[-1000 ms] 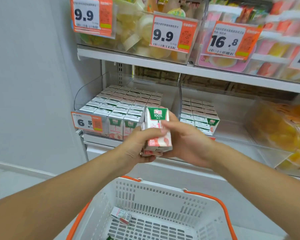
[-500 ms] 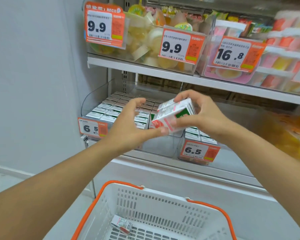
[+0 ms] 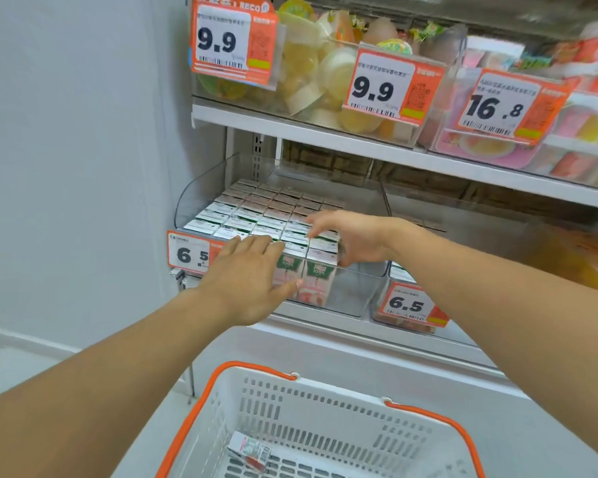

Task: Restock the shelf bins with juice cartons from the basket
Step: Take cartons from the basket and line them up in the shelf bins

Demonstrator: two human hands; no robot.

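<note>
The right hand's fingers point(image 3: 316, 222) curl over the top of the front-right carton point(image 3: 320, 270) in the left shelf bin point(image 3: 356, 294), thumb low against its right side, so this hand pinches the carton it is seating. The left hand point(image 3: 246, 277) lies flat, fingers straight and released, resting across the tops and front faces of the neighbouring front-row cartons point(image 3: 289, 267), gripping nothing.

To finish this step well, the right hand should press the carton straight down until its top sits level with the row, while the flat left hand braces the neighbours so they do not tip forward against the clear front wall. The printed face should look outward, matching the carton beside it. Release should come only once the carton stands square; a sideways drag on the way out could pull it crooked.

The bin appears nearly full, rows of juice cartons point(image 3: 266, 212) packed back to its rear wall, though a gap shows at its right end beside the seated carton. The neighbouring bin point(image 3: 380, 305) to the right, behind a 6.5 price tag point(image 3: 408, 303), seems to have more space, but the right arm hides much of it.

Below, the white basket point(image 3: 325, 388) with orange handles holds one visible carton point(image 3: 249, 450) lying on its side; the rest of its floor is out of view. That carton is likely the next pickup.
</note>
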